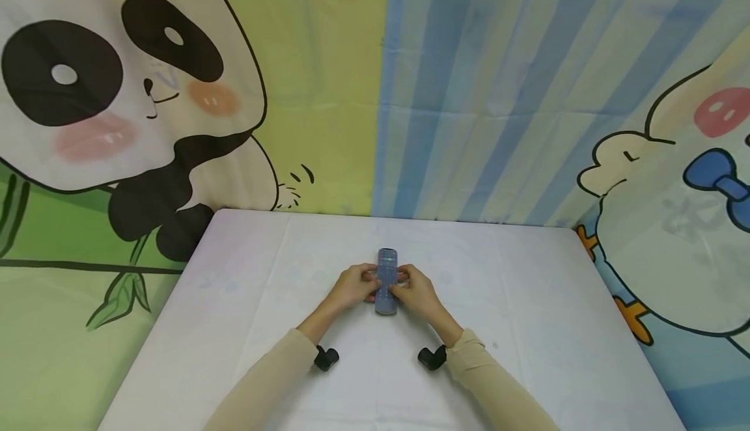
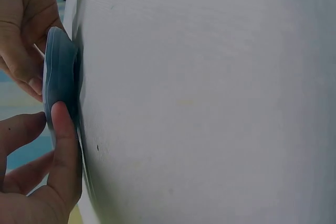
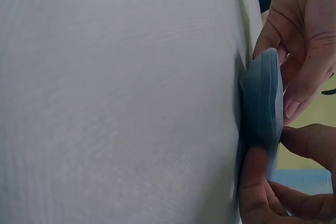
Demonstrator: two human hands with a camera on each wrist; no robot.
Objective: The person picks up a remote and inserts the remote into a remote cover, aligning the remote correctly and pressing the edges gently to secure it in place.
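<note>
A slim blue-grey remote control (image 1: pixel 386 281) lies lengthwise on the white table (image 1: pixel 246 301), buttons up. Both hands hold it at its middle. My left hand (image 1: pixel 354 286) pinches its left edge and my right hand (image 1: pixel 413 290) pinches its right edge. The left wrist view shows the remote (image 2: pixel 60 74) edge-on against the cloth, with the left thumb (image 2: pixel 65 150) on its side and the other hand's fingers (image 2: pixel 21 61) beyond. Seen from the right wrist, the remote (image 3: pixel 262 100) sits between the right thumb (image 3: pixel 257 182) and the opposite hand's fingers (image 3: pixel 299 72).
The table is covered in a white cloth with edges at left (image 1: pixel 158 314) and right (image 1: pixel 621 327). A cartoon backdrop with a panda (image 1: pixel 117 79) and a duck (image 1: pixel 674 177) hangs behind. Black wrist cameras (image 1: pixel 325 357) sit on both beige sleeves.
</note>
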